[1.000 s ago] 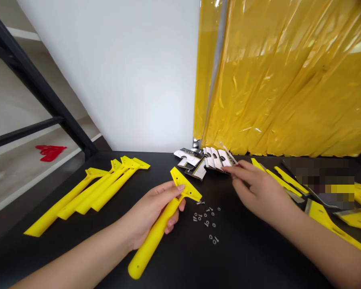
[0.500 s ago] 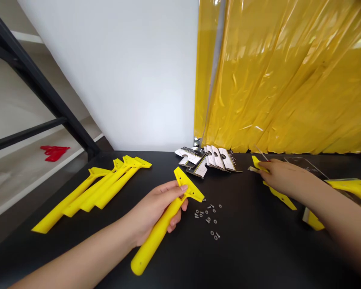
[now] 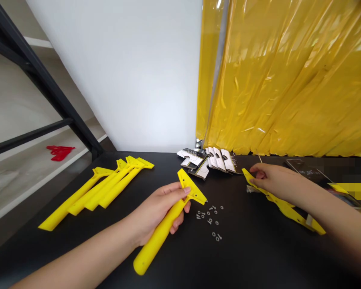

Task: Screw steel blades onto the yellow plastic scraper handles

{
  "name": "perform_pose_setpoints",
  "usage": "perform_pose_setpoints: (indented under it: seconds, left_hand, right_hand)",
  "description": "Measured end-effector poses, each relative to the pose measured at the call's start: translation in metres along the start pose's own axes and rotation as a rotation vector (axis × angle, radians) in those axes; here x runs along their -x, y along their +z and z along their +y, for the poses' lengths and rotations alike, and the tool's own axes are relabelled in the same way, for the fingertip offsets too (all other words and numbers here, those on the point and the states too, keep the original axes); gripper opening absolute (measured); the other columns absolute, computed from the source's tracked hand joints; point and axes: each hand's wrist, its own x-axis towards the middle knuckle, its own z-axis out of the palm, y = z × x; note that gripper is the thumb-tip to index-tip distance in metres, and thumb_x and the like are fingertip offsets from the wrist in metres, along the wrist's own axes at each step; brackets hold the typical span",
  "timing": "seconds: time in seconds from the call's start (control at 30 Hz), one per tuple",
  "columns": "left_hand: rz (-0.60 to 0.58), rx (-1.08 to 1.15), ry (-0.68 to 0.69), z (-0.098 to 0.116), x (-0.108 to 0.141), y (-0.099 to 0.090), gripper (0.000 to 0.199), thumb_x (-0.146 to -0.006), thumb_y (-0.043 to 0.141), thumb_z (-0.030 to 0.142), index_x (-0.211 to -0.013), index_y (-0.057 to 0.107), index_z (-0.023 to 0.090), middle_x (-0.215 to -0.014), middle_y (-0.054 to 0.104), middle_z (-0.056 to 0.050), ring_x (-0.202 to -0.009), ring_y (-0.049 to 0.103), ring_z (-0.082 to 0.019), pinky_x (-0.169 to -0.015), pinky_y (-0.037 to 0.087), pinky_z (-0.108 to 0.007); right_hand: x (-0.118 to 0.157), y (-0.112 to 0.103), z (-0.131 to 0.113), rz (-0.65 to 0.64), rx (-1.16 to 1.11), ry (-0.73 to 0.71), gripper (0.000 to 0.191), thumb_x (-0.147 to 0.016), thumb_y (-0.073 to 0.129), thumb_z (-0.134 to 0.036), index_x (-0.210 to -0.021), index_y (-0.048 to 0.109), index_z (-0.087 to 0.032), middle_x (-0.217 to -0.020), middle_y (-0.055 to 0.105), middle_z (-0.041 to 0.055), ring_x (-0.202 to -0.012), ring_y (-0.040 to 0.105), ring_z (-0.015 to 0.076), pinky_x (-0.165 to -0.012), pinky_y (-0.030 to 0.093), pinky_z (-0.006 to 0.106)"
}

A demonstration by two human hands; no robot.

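My left hand (image 3: 161, 210) is wrapped round a yellow scraper handle (image 3: 156, 243), thumb on its flared head, which has small holes and points away from me. My right hand (image 3: 269, 178) reaches over the right side of the table, fingers bent and thumb pressed on a flat yellow plastic piece (image 3: 247, 175). Under my right wrist and forearm lie more yellow pieces (image 3: 284, 208), partly covered. A thin pale rod (image 3: 260, 159) shows just behind the fingers. Between the hands, several small screws and nuts (image 3: 209, 220) are scattered on the black table (image 3: 243, 257).
Several yellow handles (image 3: 108, 184) lie side by side at the left. Printed cards (image 3: 224, 160) are piled at the back. A dark phone-like slab (image 3: 307, 170) lies behind my right forearm. Yellow plastic sheeting (image 3: 289, 80) hangs behind the table; a red item (image 3: 60, 152) sits on a shelf.
My right hand has drawn slightly nearer, and the yellow piece at its fingers has come down and leftward. Yellow pieces under the forearm have shifted. My left hand keeps the handle almost still.
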Motion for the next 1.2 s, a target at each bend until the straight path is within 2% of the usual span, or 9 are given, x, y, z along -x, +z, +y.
perform_pose_setpoints:
  seconds: [0.1, 0.17, 0.33, 0.43, 0.63, 0.8, 0.97, 1.1, 1.2]
  left_hand:
    - [-0.01, -0.006, 0.004, 0.0, 0.0, 0.001, 0.033, -0.096, 0.066, 0.052, -0.089, 0.055, 0.022, -0.081, 0.062, 0.002, -0.046, 0.049, -0.006, -0.041, 0.04, -0.02]
    - [-0.009, -0.014, 0.005, 0.0, 0.0, 0.001, 0.033, -0.096, 0.066, 0.051, -0.089, 0.055, 0.021, -0.08, 0.062, 0.002, -0.045, 0.049, -0.006, -0.041, 0.04, -0.02]
    - [-0.008, -0.024, 0.012, 0.0, 0.001, 0.002, 0.032, -0.097, 0.065, 0.05, -0.088, 0.055, 0.021, -0.08, 0.063, 0.002, -0.045, 0.05, -0.006, -0.041, 0.04, -0.02]
    - [-0.008, -0.017, 0.007, 0.0, 0.001, 0.001, 0.032, -0.097, 0.065, 0.05, -0.088, 0.055, 0.021, -0.08, 0.063, 0.002, -0.045, 0.05, -0.007, -0.041, 0.04, -0.02]
    - [-0.006, -0.019, 0.001, -0.001, 0.0, 0.002, 0.031, -0.097, 0.065, 0.049, -0.086, 0.057, 0.02, -0.077, 0.062, 0.003, -0.044, 0.05, -0.007, -0.041, 0.042, -0.02]
    - [-0.008, -0.012, -0.005, -0.001, 0.0, 0.002, 0.031, -0.096, 0.067, 0.048, -0.087, 0.056, 0.021, -0.078, 0.063, 0.002, -0.043, 0.049, -0.007, -0.04, 0.041, -0.02]
    - [-0.02, -0.037, 0.018, -0.002, 0.0, 0.002, 0.03, -0.097, 0.065, 0.049, -0.089, 0.057, 0.021, -0.081, 0.064, 0.002, -0.044, 0.051, -0.007, -0.041, 0.042, -0.02]
    - [-0.015, -0.033, 0.001, -0.002, -0.001, 0.001, 0.03, -0.096, 0.066, 0.049, -0.089, 0.057, 0.021, -0.077, 0.063, 0.002, -0.043, 0.05, -0.007, -0.04, 0.042, -0.02]
    - [-0.016, -0.041, -0.011, -0.002, -0.001, 0.0, 0.031, -0.096, 0.066, 0.049, -0.088, 0.058, 0.02, -0.077, 0.063, 0.002, -0.044, 0.05, -0.007, -0.04, 0.042, -0.02]
  right_hand:
    - [-0.001, 0.003, 0.001, -0.018, -0.061, 0.006, 0.048, -0.078, 0.072, -0.049, -0.117, 0.071, -0.021, -0.093, 0.076, 0.0072, -0.076, 0.071, 0.0264, -0.06, 0.045, 0.032]
    - [-0.001, 0.007, 0.002, -0.029, -0.111, 0.004, 0.047, -0.077, 0.073, -0.047, -0.117, 0.07, -0.022, -0.088, 0.074, 0.005, -0.071, 0.069, 0.0241, -0.057, 0.043, 0.031]
    - [-0.002, 0.009, 0.0, -0.025, -0.261, -0.002, 0.02, -0.082, 0.068, -0.042, -0.086, 0.066, -0.023, -0.067, 0.062, -0.0016, -0.057, 0.057, 0.0174, -0.054, 0.037, 0.029]
    - [-0.002, 0.001, -0.004, -0.011, -0.373, -0.012, 0.025, -0.085, 0.066, -0.045, -0.074, 0.059, -0.023, -0.062, 0.053, -0.0035, -0.055, 0.049, 0.0153, -0.053, 0.035, 0.029]
    - [0.011, -0.025, -0.021, 0.049, -0.623, -0.056, 0.037, -0.09, 0.064, -0.059, -0.094, 0.068, -0.023, -0.081, 0.064, -0.0003, -0.068, 0.055, 0.0163, -0.063, 0.042, 0.029]
    - [0.034, -0.024, -0.056, -0.14, -0.823, -0.12, 0.04, -0.089, 0.068, -0.063, -0.09, 0.067, -0.023, -0.077, 0.061, -0.0023, -0.065, 0.053, 0.0147, -0.061, 0.043, 0.027]
    - [0.042, -0.006, -0.075, -0.222, -0.758, -0.254, 0.032, -0.094, 0.065, -0.056, -0.086, 0.067, -0.025, -0.077, 0.061, -0.0023, -0.071, 0.055, 0.0168, -0.065, 0.045, 0.028]
    - [0.042, -0.01, -0.075, -0.107, -0.751, -0.282, 0.037, -0.099, 0.057, -0.058, -0.083, 0.065, -0.026, -0.079, 0.064, 0.0002, -0.074, 0.058, 0.0197, -0.065, 0.047, 0.03]
    - [0.044, -0.019, -0.069, -0.095, -0.651, -0.27, 0.039, -0.102, 0.049, -0.058, -0.084, 0.062, -0.026, -0.076, 0.062, -0.0003, -0.069, 0.055, 0.0187, -0.061, 0.044, 0.029]
